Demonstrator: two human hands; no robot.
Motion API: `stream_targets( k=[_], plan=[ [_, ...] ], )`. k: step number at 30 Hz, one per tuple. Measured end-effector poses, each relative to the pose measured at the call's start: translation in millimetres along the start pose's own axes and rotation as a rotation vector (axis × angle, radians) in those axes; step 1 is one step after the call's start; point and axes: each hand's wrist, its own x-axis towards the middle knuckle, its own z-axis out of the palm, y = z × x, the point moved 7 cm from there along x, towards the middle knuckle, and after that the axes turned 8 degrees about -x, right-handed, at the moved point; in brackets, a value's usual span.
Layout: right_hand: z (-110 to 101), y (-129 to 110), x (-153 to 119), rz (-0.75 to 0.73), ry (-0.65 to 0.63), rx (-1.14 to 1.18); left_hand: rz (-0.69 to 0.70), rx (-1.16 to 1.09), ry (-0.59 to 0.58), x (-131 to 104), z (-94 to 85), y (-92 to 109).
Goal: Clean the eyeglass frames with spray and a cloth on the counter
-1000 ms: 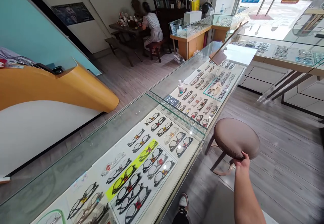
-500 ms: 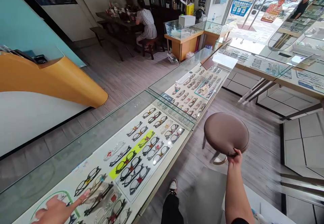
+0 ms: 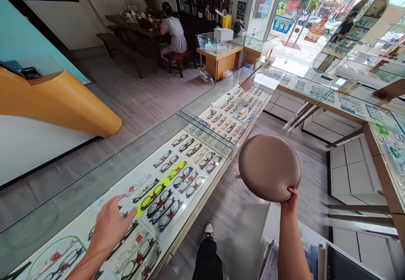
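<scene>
My right hand point(image 3: 291, 199) grips the near edge of a round stool point(image 3: 268, 166) with a brown padded seat. The seat is tilted and hides most of the stool's legs. My left hand point(image 3: 111, 221) reaches over the glass display case point(image 3: 139, 149), its thumb and fingers spread, with nothing in it. Whether it touches the glass top I cannot tell. Below it lie rows of eyeglasses point(image 3: 165, 204), some on a yellow-green strip point(image 3: 157, 190).
More showcases point(image 3: 300, 96) stand along the right. Grey floor point(image 3: 232, 204) runs between the counters. A cabinet point(image 3: 265, 233) and dark screen point(image 3: 351, 263) are near my right arm. A person point(image 3: 174, 31) sits at a dark table point(image 3: 136, 22). A mirror point(image 3: 351, 31) stands at right.
My left hand has moved forward and right over the case, its fingers now spread. The stool has shifted left and looks larger, still in my right hand. The view has turned right.
</scene>
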Motion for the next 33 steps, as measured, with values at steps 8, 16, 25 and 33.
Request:
stream_targets(
  k=[8,16,25,33],
  plan=[
    [-9.5,1.2,-76.5,0.018,-0.014,-0.112,0.028,-0.827,-0.772,-99.0,229.7,215.6],
    [-43.5,-4.6,-145.5,0.080,0.050,-0.191,-0.135,-1.170,-1.059,-131.4,254.8,244.5],
    [-64.2,2.9,-225.3,0.062,0.022,-0.225,-0.142,-1.288,-1.033,-177.2,205.7,178.6],
    [-80.9,20.5,-322.5,0.078,-0.076,-0.258,-0.078,-1.361,-1.009,-240.4,130.0,79.9]
  ],
)
